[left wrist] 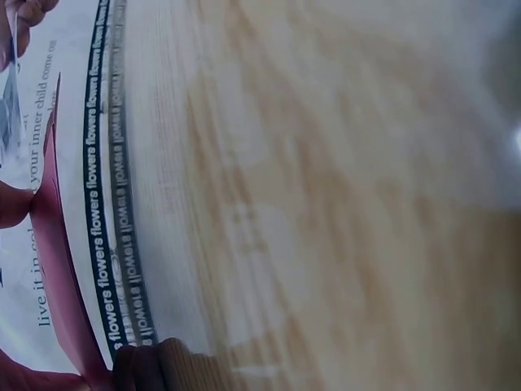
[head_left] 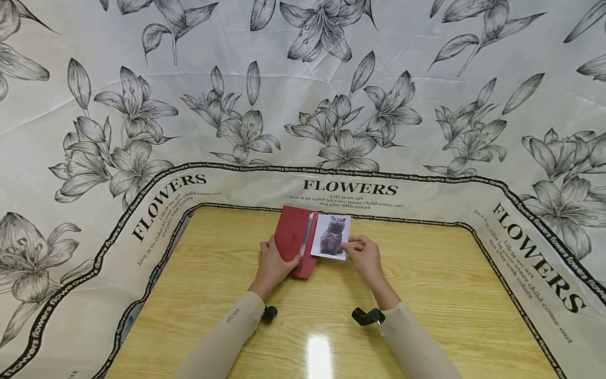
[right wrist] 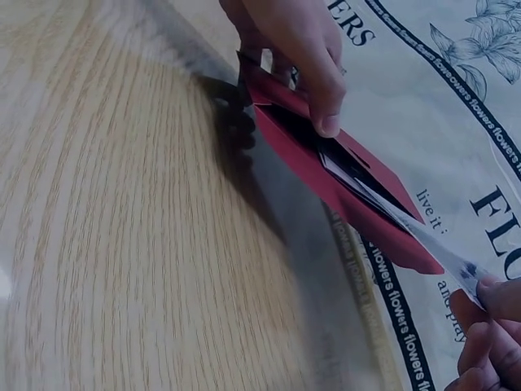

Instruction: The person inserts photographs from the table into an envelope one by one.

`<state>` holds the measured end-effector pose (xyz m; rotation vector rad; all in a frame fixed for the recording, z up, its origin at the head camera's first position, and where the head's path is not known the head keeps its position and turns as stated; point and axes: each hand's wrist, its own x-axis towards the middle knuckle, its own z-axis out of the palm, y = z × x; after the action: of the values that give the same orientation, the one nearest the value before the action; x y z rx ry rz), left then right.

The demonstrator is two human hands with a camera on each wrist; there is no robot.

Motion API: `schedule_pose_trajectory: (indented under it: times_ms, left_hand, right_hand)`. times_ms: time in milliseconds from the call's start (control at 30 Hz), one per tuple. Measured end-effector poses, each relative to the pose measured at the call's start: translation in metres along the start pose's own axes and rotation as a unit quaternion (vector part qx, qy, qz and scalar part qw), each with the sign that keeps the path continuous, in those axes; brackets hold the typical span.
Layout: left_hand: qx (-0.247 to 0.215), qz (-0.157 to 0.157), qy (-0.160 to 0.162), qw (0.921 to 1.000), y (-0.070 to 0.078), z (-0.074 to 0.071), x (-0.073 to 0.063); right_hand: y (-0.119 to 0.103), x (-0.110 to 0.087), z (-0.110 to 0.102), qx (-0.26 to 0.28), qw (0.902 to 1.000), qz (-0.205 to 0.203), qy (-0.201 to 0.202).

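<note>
A red envelope [head_left: 290,234] is held up over the far part of the table by my left hand [head_left: 275,267], thumb on the near face and fingers behind. Its mouth gapes toward the right, and pale card edges [right wrist: 358,186] show inside in the right wrist view. My right hand [head_left: 364,258] pinches the right edge of a white photo card [head_left: 332,237] with a grey cat printed on it. The card's left edge lies at the envelope's mouth. In the left wrist view the envelope [left wrist: 61,269] appears nearly edge-on, with the left thumb [left wrist: 12,204] against it.
The wooden table [head_left: 426,284] has a bright light reflection near its front. A white cloth [head_left: 350,131] with black flower prints and lettering rises behind and around the table. Black wrist devices [head_left: 368,316] sit at both cuffs.
</note>
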<state>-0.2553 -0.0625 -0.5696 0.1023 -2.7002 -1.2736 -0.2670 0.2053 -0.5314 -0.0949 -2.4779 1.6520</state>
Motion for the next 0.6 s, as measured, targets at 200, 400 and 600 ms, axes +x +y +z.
schedule_pose_trajectory:
  times_ms: [200, 400, 600]
  left_hand:
    - [0.001, 0.011, 0.008, 0.9999, 0.000, 0.000, 0.000]
    - [0.004, 0.006, 0.001, 1.0000, 0.001, -0.001, -0.001]
    - [0.006, 0.004, 0.001, 1.0000, 0.001, -0.001, -0.001]
  right_hand:
    - [-0.002, 0.002, 0.014, 0.012, 0.9998, 0.011, -0.010]
    - [-0.003, 0.004, 0.028, 0.019, 0.9995, 0.025, -0.008]
    - [-0.004, 0.005, 0.041, 0.023, 0.9993, 0.028, -0.006]
